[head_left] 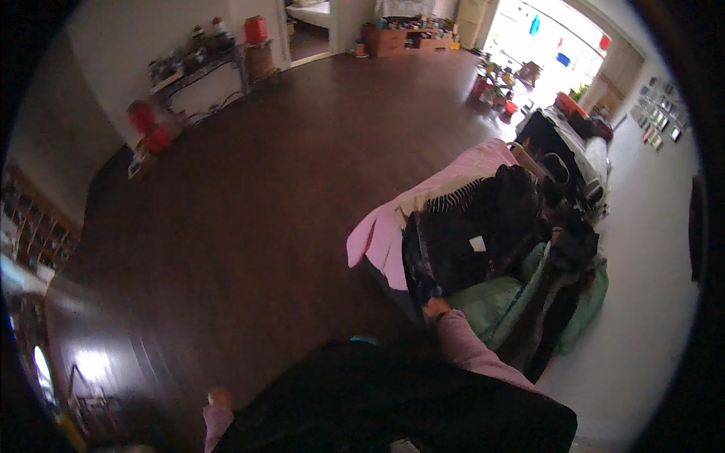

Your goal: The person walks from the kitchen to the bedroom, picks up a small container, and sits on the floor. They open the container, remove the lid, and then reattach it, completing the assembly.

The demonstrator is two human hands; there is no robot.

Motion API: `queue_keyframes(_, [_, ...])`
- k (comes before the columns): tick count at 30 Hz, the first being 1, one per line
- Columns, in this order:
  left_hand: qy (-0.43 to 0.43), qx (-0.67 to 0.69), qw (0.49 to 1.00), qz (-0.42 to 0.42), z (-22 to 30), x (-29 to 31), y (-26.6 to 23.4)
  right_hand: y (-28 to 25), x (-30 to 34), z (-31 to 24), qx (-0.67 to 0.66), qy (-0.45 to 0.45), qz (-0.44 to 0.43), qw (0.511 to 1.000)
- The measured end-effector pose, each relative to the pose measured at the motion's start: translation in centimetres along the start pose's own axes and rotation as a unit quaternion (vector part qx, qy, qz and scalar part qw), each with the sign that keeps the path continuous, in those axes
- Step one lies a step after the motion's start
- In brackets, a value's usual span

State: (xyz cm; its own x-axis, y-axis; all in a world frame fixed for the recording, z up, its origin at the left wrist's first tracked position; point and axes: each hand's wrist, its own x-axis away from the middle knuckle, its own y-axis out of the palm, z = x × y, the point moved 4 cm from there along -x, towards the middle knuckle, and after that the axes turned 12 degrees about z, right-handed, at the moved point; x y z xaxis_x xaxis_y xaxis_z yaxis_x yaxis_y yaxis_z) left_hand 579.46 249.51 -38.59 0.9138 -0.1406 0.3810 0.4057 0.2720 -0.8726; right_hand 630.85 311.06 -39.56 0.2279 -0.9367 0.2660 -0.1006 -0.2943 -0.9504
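Observation:
A black jacket (453,245) with a white tag (476,244) lies spread over a pile of clothes on a long seat. At its near corner my right hand (436,308) is closed on the dark edge, the fingers partly hidden. Beneath the jacket shows a pink cover (389,260). A green padded garment (487,306) lies beside my right wrist, with dark clothing on top of it. My left hand (220,398) hangs low on the left over the floor, away from the pile; it looks small and blurred, and its fingers cannot be made out.
Dark wooden floor (226,211) stretches left and ahead. A cluttered side table (200,75) and red containers (147,124) line the left wall. A wooden cabinet (389,41) stands far back. Plants and pots (498,87) crowd the bright doorway. A white wall (649,249) borders the pile.

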Motion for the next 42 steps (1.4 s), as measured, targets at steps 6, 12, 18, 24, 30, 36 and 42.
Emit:
queue_keyframes(6, [0.218,0.182,0.959,0.017,38.7,-24.1,-3.8,0.1,-8.3,-5.2,-0.088,-0.155,-0.166,0.970])
queue_keyframes(12, [0.219,0.158,0.946,-0.179,65.3,-27.6,2.2,-10.9,-25.0,-19.5,-0.516,0.032,-0.133,0.846])
queue_keyframes(18, [0.187,0.050,0.955,-0.225,73.0,-35.8,9.0,-22.1,-47.8,-22.5,-0.493,0.011,0.003,0.870])
queue_keyframes(24, [0.188,-0.112,0.960,-0.172,83.0,-47.2,10.6,-17.1,-65.5,-11.4,-0.454,0.160,0.107,0.870])
queue_keyframes(30, [0.283,-0.169,0.934,-0.139,112.1,-60.0,14.7,-7.4,-63.7,-2.1,0.042,0.174,-0.140,0.974])
queue_keyframes(36, [0.503,-0.023,0.848,-0.164,152.3,-59.1,26.1,-7.4,-67.4,-1.3,-0.273,0.474,-0.228,0.806])
queue_keyframes(42, [0.585,-0.071,0.781,-0.209,175.7,-43.3,35.1,-14.7,-85.5,5.4,-0.176,0.359,-0.189,0.897])
